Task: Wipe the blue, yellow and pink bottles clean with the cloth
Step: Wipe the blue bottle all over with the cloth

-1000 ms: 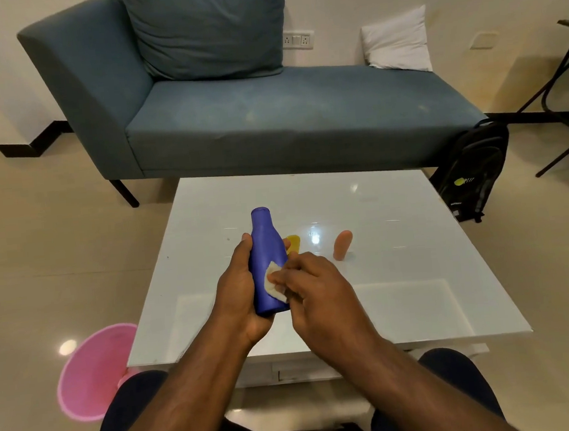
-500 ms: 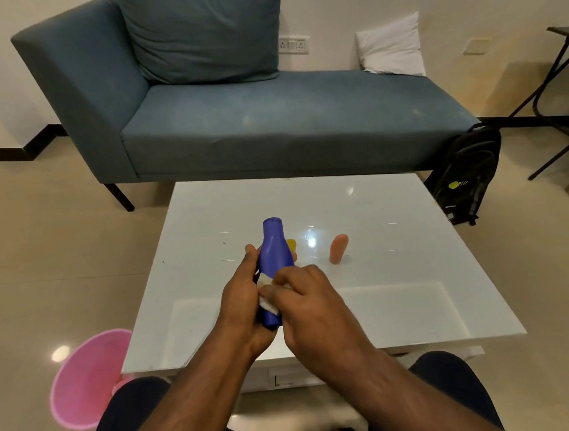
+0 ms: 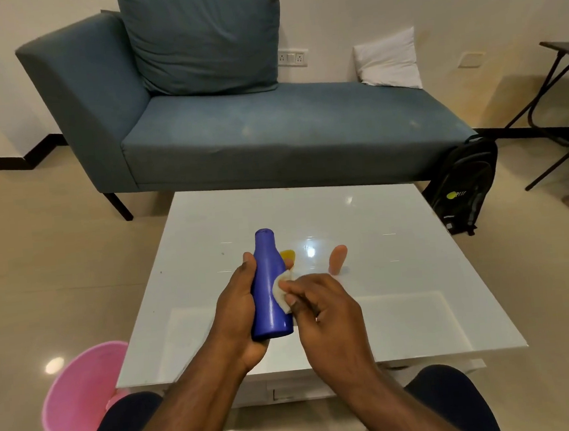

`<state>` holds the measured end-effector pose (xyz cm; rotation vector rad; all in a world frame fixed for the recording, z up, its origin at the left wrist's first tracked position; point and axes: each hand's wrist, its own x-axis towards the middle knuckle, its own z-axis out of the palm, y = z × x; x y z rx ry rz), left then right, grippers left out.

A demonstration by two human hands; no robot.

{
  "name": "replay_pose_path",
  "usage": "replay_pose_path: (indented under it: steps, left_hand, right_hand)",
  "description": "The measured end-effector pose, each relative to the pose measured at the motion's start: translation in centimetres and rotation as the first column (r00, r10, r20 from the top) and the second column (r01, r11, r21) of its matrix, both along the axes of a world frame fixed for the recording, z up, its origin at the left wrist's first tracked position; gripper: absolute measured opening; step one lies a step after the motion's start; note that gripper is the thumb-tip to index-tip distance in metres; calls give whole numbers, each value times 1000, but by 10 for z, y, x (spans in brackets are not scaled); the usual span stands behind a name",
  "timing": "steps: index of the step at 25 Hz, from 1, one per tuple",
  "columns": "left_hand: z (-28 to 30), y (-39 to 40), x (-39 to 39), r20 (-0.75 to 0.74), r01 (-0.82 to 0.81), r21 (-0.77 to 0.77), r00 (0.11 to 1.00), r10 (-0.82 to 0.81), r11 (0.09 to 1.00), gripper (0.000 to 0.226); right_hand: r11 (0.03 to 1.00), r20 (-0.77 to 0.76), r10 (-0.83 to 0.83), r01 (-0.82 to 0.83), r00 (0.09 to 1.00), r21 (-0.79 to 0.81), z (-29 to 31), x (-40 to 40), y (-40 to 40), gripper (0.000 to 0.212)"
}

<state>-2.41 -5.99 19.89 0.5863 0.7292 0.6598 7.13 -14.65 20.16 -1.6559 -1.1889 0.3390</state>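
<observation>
We hold the blue bottle (image 3: 269,285) upright in the middle of the frame, our left hand (image 3: 238,308) wrapped around its left side. It has no label we can read. Our right hand (image 3: 322,305) pinches the white cloth (image 3: 282,293) against its right side. Behind it, the yellow bottle (image 3: 288,255) and pink bottle (image 3: 337,259) stand on the white table (image 3: 401,273).
</observation>
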Motion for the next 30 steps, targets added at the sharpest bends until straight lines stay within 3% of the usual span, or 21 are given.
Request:
replay_pose_path:
  steps: [8, 14, 20, 24, 27, 30]
  left_hand:
    - [7, -8, 7, -116, -38, 70, 992, 46, 997, 41]
    - [5, 0, 8, -89, -80, -20, 993, 78, 997, 43]
    - [1, -9, 6, -83, -9, -100, 997, 1, 995, 55]
    - [3, -4, 3, 2, 44, -128, 999, -44, 991, 57]
    - [2, -1, 1, 79, 58, -184, 996, -44, 981, 58]
    - [-3, -8, 4, -10, 44, -151, 999, -46, 988, 50]
  right_hand:
    - [1000, -176, 7, -5, 984, 11, 41, 15, 35, 9]
    - [996, -23, 83, -83, 996, 24, 19, -9, 11, 20]
    - [996, 248, -41, 60, 968, -69, 21, 26, 39, 22]
    - [997, 206, 55, -44, 977, -56, 14, 2, 25, 15]
    - [993, 418, 116, -112, 901, -33, 6, -10, 8, 28]
    - [997, 342, 65, -49, 937, -55, 14, 16, 27, 25]
